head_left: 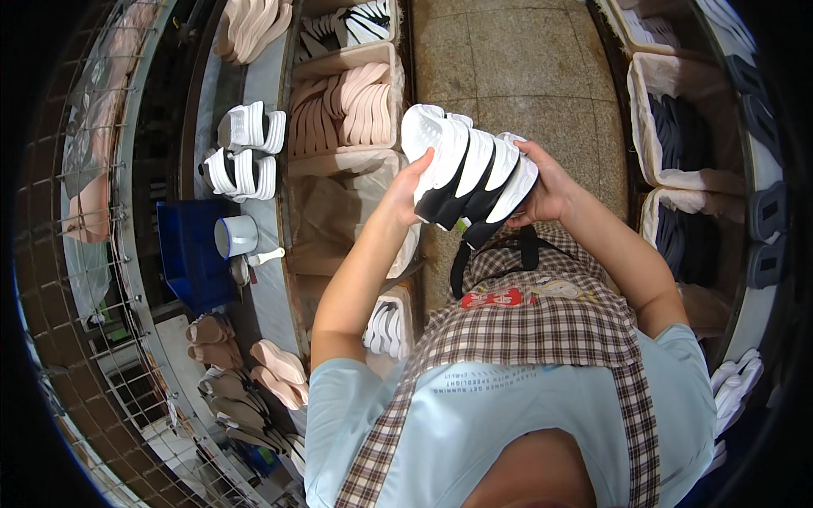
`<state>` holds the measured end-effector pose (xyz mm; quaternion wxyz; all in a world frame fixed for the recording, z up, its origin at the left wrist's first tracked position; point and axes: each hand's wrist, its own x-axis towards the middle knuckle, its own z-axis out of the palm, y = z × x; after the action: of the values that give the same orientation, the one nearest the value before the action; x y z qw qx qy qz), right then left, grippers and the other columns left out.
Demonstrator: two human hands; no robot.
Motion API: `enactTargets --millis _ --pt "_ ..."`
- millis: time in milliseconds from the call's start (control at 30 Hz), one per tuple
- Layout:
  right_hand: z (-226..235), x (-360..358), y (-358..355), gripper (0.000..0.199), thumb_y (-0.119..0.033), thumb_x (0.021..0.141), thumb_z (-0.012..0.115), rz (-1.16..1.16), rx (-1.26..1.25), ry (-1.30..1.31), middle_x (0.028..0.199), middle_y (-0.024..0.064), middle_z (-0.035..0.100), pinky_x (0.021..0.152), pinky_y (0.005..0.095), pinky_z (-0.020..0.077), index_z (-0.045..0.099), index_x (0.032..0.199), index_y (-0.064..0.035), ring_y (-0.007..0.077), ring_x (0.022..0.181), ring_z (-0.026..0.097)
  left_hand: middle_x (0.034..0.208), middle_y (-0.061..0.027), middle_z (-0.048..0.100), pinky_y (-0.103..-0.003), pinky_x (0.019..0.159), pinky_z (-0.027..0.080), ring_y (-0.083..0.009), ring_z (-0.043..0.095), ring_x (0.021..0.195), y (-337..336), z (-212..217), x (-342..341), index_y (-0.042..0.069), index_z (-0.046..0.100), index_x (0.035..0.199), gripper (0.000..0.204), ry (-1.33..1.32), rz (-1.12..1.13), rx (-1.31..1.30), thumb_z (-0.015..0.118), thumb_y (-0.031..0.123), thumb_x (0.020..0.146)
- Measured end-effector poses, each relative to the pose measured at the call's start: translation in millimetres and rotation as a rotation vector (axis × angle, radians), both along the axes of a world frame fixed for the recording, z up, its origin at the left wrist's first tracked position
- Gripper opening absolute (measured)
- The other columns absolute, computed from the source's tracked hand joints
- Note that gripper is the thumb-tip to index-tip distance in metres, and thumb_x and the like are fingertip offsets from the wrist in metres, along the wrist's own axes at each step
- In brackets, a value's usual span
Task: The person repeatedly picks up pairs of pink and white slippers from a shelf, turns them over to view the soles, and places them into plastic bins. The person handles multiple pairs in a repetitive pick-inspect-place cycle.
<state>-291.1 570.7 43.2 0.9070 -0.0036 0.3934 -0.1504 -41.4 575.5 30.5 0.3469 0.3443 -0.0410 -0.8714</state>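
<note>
Between my two hands is a stack of several white and black shoe soles [476, 169], fanned out and overlapping, held in front of the checked apron. My left hand [409, 188] is closed on the left end of the stack, its thumb along the white edge. On the right end, my right hand [546, 184] has its thumb on top and fingers curled underneath. Part of both hands' fingers is hidden by the soles.
Left of me, lined bins [391, 102] hold pink soles [339, 106]. A grey bench [269, 233] bears white soles [246, 173], a blue crate [190, 279], a white mug [235, 235] and a white-handled brush [267, 256]. Bins with dark soles [677, 135] stand right. Tiled floor [525, 76] lies between.
</note>
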Motion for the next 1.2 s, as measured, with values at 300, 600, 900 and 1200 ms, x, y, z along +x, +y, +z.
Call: enactTargets --millis 300,600,900,1200 --pt "4.2 0.6 -0.1 0.059 -0.061 0.079 0.044 -0.012 0.007 -0.014 0.115 0.0134 0.053 0.086 0.0512 0.0329 0.057 0.113 -0.0150 0.0330 0.100 0.047 0.129 -0.0171 0.051 -0.041 0.100 0.039 -0.0286 0.052 0.116 -1.9 0.7 -0.1 0.000 0.042 0.131 0.053 -0.026 -0.022 -0.003 0.040 0.039 0.096" --pt "3.1 1.5 -3.8 0.067 -0.058 0.080 0.044 -0.024 -0.090 -0.031 0.128 0.0192 0.048 0.094 0.0630 0.0256 0.046 0.129 -0.0129 0.0410 0.119 0.040 0.128 -0.0178 0.051 -0.042 0.100 0.040 -0.0299 0.053 0.115 -2.8 15.6 -2.6 -0.002 0.041 0.132 0.054 -0.065 -0.015 0.021 0.041 0.039 0.096" --pt "17.6 4.0 -9.8 0.071 -0.038 0.081 0.059 -0.178 -0.318 -0.108 0.125 0.0211 0.051 0.098 0.0462 0.0424 0.035 0.134 0.0011 0.0286 0.110 0.056 0.131 -0.0193 0.047 -0.042 0.101 0.039 -0.0309 0.049 0.119 -4.1 48.8 -7.3 -0.003 0.037 0.133 0.059 -0.174 0.060 -0.169 0.048 0.038 0.093" --pt "45.0 7.0 -6.5 0.096 -0.035 0.073 0.068 -0.244 -0.644 0.010 0.132 0.0246 0.032 0.100 0.0468 0.0383 0.007 0.140 -0.0037 0.0339 0.124 0.038 0.136 -0.0206 0.042 -0.047 0.103 0.037 -0.0351 0.044 0.123 -4.9 43.4 2.2 -0.003 0.030 0.137 0.061 -0.013 0.082 -0.325 0.048 0.035 0.092"
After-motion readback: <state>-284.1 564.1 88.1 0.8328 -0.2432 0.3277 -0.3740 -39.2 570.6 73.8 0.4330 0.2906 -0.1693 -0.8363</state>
